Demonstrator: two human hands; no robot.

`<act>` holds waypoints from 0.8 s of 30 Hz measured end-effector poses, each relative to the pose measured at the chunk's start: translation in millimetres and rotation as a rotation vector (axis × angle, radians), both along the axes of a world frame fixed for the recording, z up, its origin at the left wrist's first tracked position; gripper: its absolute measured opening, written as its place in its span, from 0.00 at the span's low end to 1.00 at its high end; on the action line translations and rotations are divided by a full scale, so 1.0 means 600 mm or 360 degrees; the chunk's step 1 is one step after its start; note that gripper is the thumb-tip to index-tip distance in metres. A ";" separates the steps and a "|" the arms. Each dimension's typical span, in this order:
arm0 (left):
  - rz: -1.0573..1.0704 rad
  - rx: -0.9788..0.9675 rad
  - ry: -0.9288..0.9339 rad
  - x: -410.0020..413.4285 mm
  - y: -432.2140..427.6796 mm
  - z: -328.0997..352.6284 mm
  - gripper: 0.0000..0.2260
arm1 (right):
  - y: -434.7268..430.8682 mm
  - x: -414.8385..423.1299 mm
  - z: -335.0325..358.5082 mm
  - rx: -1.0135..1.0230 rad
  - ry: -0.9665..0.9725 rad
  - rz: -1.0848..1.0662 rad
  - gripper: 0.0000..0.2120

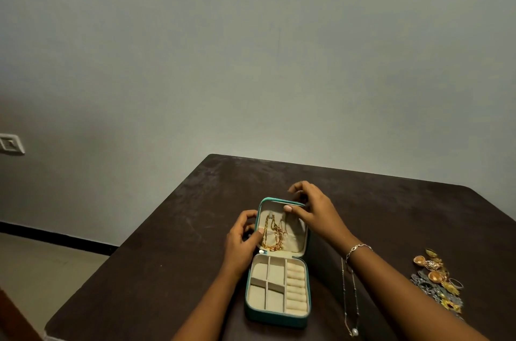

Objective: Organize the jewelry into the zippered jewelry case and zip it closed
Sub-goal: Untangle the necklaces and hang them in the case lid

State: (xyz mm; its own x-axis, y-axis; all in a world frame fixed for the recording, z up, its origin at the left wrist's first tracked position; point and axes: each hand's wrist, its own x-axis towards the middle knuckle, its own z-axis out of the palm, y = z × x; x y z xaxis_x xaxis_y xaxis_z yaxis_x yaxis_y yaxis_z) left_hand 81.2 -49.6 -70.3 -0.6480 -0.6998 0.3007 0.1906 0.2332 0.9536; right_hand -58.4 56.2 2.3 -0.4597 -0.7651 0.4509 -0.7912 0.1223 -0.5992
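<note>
Pearl necklace point(354, 331) is lying beside the open jewelry case point(257, 297); we are pinching its lid point(296, 232), left hand point(240, 240) by gold chains point(275, 232), right hand point(310, 209) at top.

teal jewelry case point(275, 317) sat unzipped and open, lid tipped up at the back, gold chains point(273, 234) hung inside the lid, beige compartments and ring rolls looked bare, pearl-drop necklace point(354, 331) laid out just right of it, earring pile point(435, 276) further right

Left hand point(242, 241) and right hand point(311, 208) reach forward, fingers point(301, 185) curled.
</note>
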 end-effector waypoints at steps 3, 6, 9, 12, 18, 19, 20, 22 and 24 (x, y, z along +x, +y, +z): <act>0.0038 0.0000 -0.0042 -0.002 -0.002 0.001 0.10 | 0.020 -0.002 0.002 -0.0049 -0.0055 -0.0015 0.12; 0.0085 0.0007 -0.0129 -0.005 -0.005 0.001 0.09 | 0.052 -0.002 0.008 -0.0086 -0.0078 -0.0082 0.11; 0.0143 -0.0022 -0.0240 -0.007 -0.006 0.000 0.09 | 0.096 0.002 0.008 -0.0070 -0.0085 -0.0096 0.10; 0.0200 -0.0015 -0.0256 -0.006 -0.010 0.002 0.10 | 0.152 0.014 0.000 0.0038 -0.0062 -0.0072 0.10; 0.0229 -0.0058 -0.0273 -0.005 -0.014 0.004 0.08 | 0.263 0.044 -0.070 0.0370 0.0148 0.0013 0.08; 0.0235 -0.0057 -0.0273 -0.005 -0.013 0.002 0.08 | 0.276 0.051 -0.081 0.0422 0.0179 0.0029 0.08; 0.0239 -0.0052 -0.0276 -0.005 -0.013 0.003 0.08 | 0.287 0.057 -0.093 0.0457 0.0213 0.0046 0.11; 0.0258 -0.0038 -0.0302 -0.005 -0.012 0.001 0.08 | 0.302 0.069 -0.108 0.0498 0.0285 0.0065 0.15; 0.0275 -0.0027 -0.0325 -0.004 -0.012 -0.001 0.08 | 0.311 0.077 -0.118 0.0523 0.0354 0.0101 0.19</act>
State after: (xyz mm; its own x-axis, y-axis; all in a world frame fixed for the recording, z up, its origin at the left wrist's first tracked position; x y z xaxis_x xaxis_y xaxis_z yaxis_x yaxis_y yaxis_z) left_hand 78.6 -57.0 -70.7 -0.5677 -0.8013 0.1888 -0.0492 0.2620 0.9638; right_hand -12.1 242.6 -68.7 -0.3257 -0.9089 0.2603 -0.9093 0.2256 -0.3497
